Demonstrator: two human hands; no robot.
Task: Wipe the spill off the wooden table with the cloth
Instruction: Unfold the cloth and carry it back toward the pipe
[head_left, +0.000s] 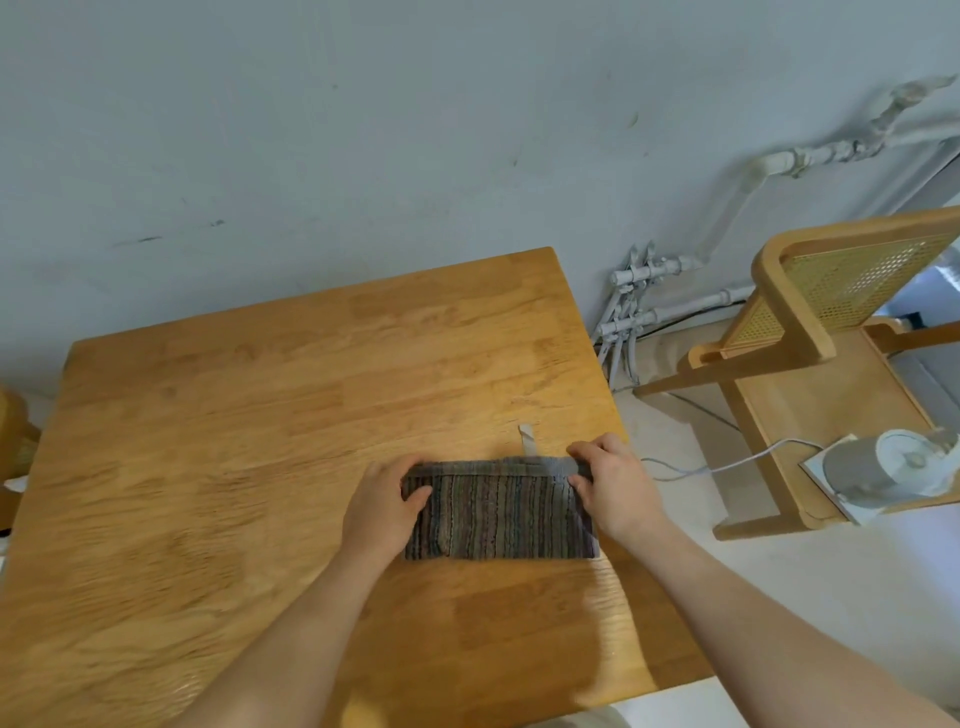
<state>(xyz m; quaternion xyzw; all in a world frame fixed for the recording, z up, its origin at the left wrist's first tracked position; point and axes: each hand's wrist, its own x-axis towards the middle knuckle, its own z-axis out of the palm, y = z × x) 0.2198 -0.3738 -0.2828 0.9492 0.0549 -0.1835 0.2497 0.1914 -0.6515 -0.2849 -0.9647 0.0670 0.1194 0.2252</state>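
Both ends of folded grey-striped cloth (498, 512) gripped: left hand (387, 499) clasps, right hand (605, 480) pinches far corner. Press flat on light wooden table (260, 415); spill not visible.

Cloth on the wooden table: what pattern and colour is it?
The cloth is dark grey-brown with thin multicoloured stripes, best seen in the head view.

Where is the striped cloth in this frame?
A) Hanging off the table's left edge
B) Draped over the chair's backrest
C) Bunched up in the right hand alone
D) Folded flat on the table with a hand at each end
D: the cloth lies folded flat on the wooden table, the left hand holding its left end and the right hand pinching its far right corner.
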